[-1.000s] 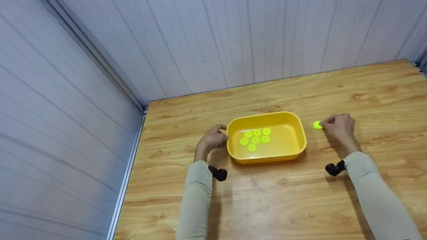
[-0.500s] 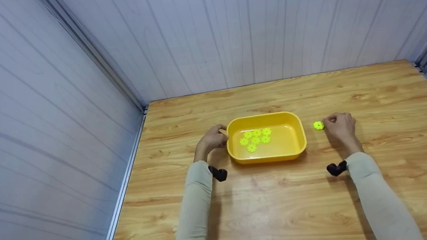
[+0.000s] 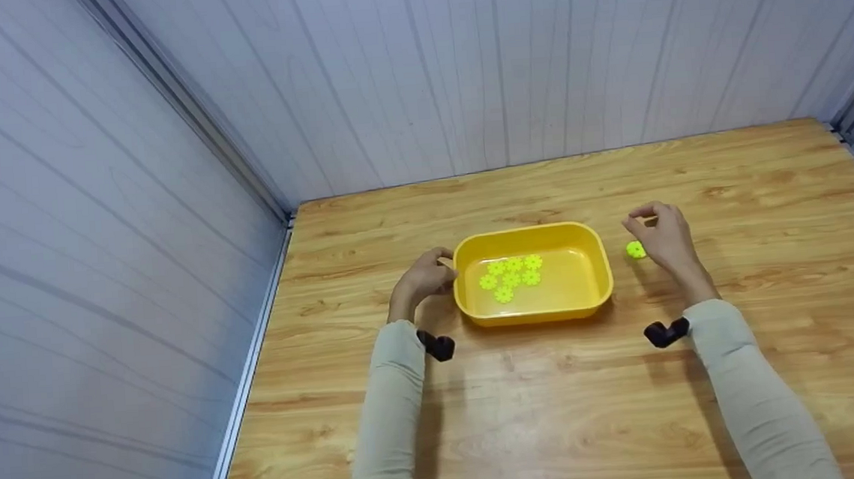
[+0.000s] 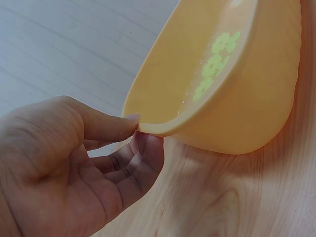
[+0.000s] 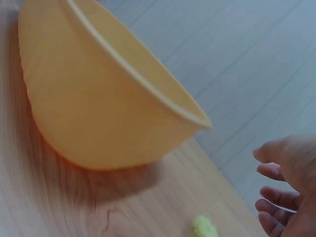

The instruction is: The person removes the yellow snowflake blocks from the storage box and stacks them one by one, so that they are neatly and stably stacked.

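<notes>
My left hand [image 3: 424,279] pinches the left rim of a yellow plastic basin [image 3: 538,318]. In the left wrist view the thumb lies over the rim and the curled fingers press from below. Several bright yellow-green flower-shaped pieces [image 3: 511,279] lie flat on the basin's floor. Right of the basin, one more flower piece [image 3: 635,250] lies on the table. Above it hovers my right hand [image 3: 666,241], apart from the piece and holding nothing. In the right wrist view a gap shows between its thumb and loosely bent fingers.
The wood-grain table [image 3: 529,413] carries the basin. A pale panelled wall [image 3: 460,72] rises behind it, and another wall [image 3: 85,293] borders the left side. A black wrist mount [image 3: 665,333] sticks inward from the right sleeve; the left sleeve has a similar mount [image 3: 438,346].
My right hand has come off the single flower piece, rising and shifting slightly left and away from me. That piece stays on the table. The left hand and basin have not moved.
</notes>
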The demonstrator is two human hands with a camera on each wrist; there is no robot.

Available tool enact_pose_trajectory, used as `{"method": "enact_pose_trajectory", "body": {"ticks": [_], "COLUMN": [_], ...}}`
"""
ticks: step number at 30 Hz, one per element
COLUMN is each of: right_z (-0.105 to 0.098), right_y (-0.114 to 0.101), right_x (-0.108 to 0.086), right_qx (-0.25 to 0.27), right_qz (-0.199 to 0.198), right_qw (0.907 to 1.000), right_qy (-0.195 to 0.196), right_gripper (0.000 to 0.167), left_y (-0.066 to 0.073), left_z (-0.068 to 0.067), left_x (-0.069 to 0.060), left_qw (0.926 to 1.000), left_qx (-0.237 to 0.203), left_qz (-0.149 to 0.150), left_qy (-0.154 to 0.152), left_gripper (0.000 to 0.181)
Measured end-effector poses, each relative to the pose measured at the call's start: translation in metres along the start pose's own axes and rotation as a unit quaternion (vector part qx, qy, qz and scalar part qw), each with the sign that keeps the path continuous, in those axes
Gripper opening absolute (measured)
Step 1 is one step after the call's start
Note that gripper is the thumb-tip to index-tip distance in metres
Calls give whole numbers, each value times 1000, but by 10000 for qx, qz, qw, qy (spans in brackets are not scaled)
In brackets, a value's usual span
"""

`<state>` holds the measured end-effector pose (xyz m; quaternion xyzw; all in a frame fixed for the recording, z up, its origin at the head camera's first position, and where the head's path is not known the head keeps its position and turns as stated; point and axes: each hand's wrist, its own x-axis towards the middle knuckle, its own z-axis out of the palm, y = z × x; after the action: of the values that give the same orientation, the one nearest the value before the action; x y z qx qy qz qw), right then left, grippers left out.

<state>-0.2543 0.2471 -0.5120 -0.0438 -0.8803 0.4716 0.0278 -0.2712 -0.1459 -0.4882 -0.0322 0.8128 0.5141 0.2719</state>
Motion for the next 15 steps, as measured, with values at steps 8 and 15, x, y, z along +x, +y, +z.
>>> {"method": "enact_pose_trajectory", "body": {"ticks": [8,15], "right_z": [13,30], "right_y": [-25,-43], "right_x": [-1,-3], "right_qx": [336,484], "right_qz": [-202,-290], "right_qw": [9991,9976], "right_qy": [-135,-388], "right_gripper": [60,56], "left_y": [1,0], "left_z": [-1,0], "left_x": [2,1], "left_qw": [10000,10000], "left_qx": [15,11], "left_qz": [-70,-64], "left_qy": [30,-12], "left_gripper": [46,45]}}
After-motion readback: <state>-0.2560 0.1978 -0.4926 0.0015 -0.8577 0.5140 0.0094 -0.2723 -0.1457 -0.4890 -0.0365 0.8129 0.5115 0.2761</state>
